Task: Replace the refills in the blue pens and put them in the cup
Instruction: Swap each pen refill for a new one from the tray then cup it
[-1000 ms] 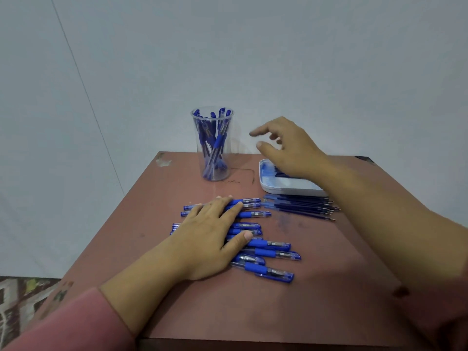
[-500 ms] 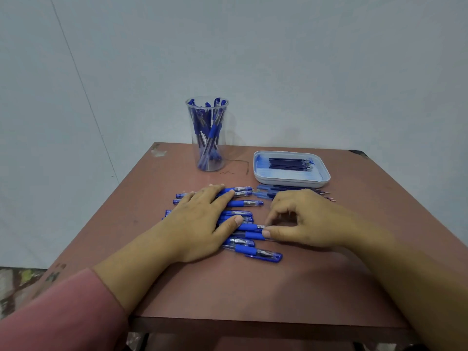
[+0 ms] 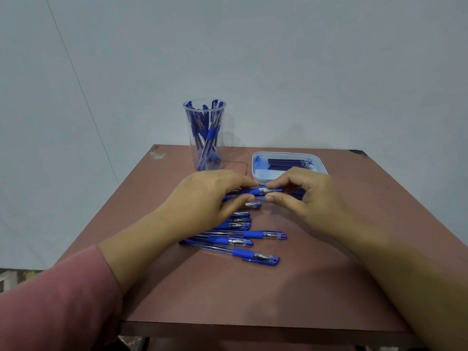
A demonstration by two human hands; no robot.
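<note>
- Pen (image 3: 262, 191) sits over the table's (image 3: 253, 295) middle, seemingly lifted; my left hand (image 3: 205, 198) pinches its grip end and my right hand (image 3: 314, 198) pinches the clear tip.
- Light, stiff, slick plastic, so I'd hold grip and tip.
- Loose pens (image 3: 243, 252) lie beneath; cup (image 3: 204, 138) and tray (image 3: 323, 166) stand near the far edge, nothing blocking.

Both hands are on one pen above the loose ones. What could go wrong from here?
1. The left hand and right hand pinch the pen above the loose pens; a part that slips out could drop among them and be hard to spot.
2. Those pens lie close under the left hand and could be nudged out of line.
3. The tall cup, full of leaning pens, stands just behind the left hand; a forward reach might tip it.
</note>
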